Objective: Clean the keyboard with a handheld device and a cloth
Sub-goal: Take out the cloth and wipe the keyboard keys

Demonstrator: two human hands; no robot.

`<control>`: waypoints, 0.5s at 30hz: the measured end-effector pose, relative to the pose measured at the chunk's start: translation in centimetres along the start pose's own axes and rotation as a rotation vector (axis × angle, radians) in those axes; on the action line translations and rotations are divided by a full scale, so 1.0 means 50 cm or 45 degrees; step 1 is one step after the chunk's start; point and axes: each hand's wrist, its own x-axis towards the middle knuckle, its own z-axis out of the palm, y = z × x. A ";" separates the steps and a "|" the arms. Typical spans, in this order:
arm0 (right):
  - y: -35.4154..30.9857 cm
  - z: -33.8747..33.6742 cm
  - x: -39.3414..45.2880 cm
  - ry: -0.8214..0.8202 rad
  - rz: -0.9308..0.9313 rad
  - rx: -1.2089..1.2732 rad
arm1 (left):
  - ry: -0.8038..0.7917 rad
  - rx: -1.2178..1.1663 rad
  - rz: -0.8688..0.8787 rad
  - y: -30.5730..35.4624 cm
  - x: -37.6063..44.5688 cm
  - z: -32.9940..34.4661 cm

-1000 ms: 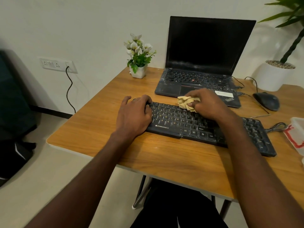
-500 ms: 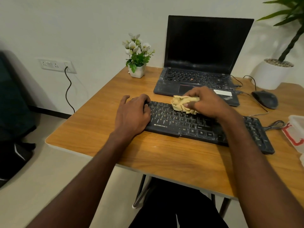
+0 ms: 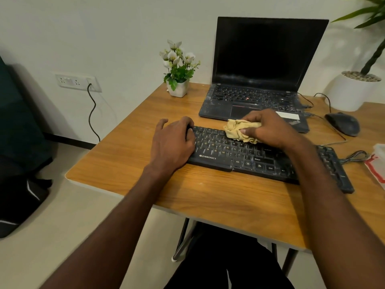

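Observation:
A black keyboard (image 3: 239,156) lies across the wooden table (image 3: 218,197). My right hand (image 3: 268,127) grips a crumpled tan cloth (image 3: 236,131) and presses it onto the upper rows of keys near the middle. My left hand (image 3: 171,142) covers the keyboard's left end, with its fingers curled over the far left corner and the thumb stretched out on the table. No handheld cleaning device shows in the head view.
An open black laptop (image 3: 256,97) stands right behind the keyboard. A small white pot of flowers (image 3: 178,88) is at the back left, a black mouse (image 3: 342,124) and a large white planter (image 3: 352,90) at the back right. A white container (image 3: 377,163) sits at the right edge.
My right hand has slid the cloth leftward along the upper key rows. My left hand has stayed on the keyboard's left end.

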 end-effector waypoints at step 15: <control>-0.020 0.029 0.007 0.113 -0.050 0.096 | -0.083 0.123 0.032 0.080 -0.011 0.045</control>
